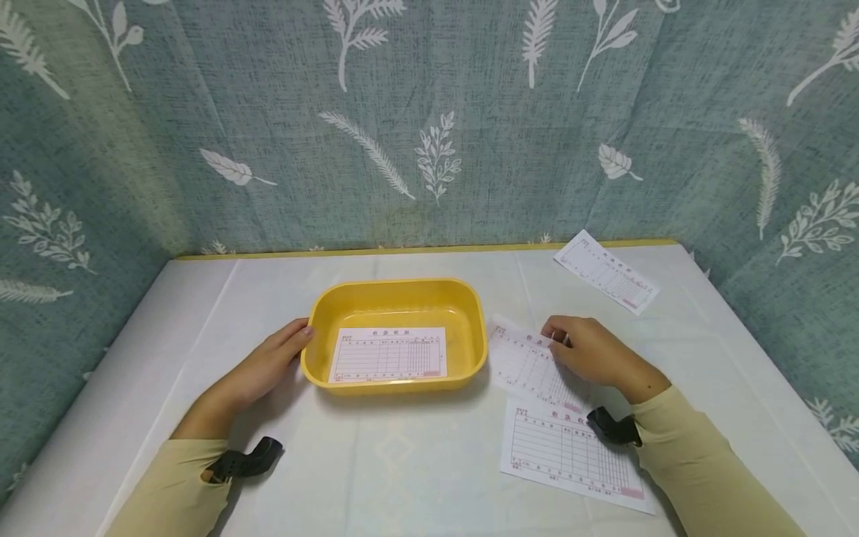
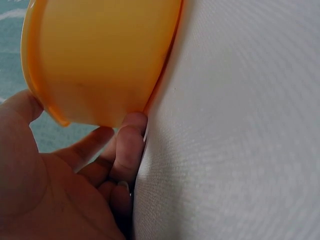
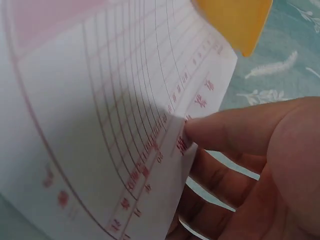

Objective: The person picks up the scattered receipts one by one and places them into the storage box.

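A yellow plastic basin (image 1: 396, 298) stands on the white table, with a printed receipt slip (image 1: 389, 354) lying inside it. At its left end my left hand (image 1: 271, 364) grips it, thumb on the rim and fingers against the outer wall, as the left wrist view shows. To the right of the basin, my right hand (image 1: 593, 350) pinches the top edge of another receipt slip (image 1: 526, 362) between thumb and fingers. In the right wrist view that slip (image 3: 70, 115) bends, lifted at the held edge. A further receipt slip (image 1: 570, 447) lies just below, partly under my right wrist.
One more receipt slip (image 1: 607, 271) lies askew at the back right of the table. A green leaf-patterned curtain (image 1: 429, 134) encloses the back and sides, and a yellow strip (image 1: 288, 254) runs along the table's far edge. Both wrists wear black bands.
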A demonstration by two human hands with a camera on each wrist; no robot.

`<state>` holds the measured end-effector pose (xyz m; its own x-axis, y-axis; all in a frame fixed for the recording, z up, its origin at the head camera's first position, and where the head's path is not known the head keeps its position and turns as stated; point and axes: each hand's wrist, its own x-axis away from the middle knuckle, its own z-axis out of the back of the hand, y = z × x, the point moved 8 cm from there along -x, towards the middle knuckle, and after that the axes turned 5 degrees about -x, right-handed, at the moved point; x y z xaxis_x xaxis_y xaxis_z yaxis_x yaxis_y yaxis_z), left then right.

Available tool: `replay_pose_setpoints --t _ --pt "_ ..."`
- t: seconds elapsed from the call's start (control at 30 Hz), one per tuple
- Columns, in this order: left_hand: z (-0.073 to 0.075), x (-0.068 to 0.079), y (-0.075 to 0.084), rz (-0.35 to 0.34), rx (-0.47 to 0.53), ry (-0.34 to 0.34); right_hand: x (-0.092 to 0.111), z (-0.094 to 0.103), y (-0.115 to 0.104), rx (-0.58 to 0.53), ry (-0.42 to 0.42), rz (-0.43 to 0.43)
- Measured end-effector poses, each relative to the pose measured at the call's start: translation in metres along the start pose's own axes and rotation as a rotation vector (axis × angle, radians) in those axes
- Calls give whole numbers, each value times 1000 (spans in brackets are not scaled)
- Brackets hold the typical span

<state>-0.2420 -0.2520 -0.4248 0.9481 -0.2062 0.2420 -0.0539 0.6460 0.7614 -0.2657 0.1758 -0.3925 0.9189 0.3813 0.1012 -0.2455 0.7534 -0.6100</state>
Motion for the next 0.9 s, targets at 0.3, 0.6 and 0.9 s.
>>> replay_pose_setpoints --t 0.3,0.6,0.9 --pt "0 0 -2 14 2 -3 -1 8 -1 3 93 10" --pt "1 0 0 1 -1 4 -1 16 -5 26 163 13" --pt "1 1 0 10 -7 7 1 24 -7 11 242 37"
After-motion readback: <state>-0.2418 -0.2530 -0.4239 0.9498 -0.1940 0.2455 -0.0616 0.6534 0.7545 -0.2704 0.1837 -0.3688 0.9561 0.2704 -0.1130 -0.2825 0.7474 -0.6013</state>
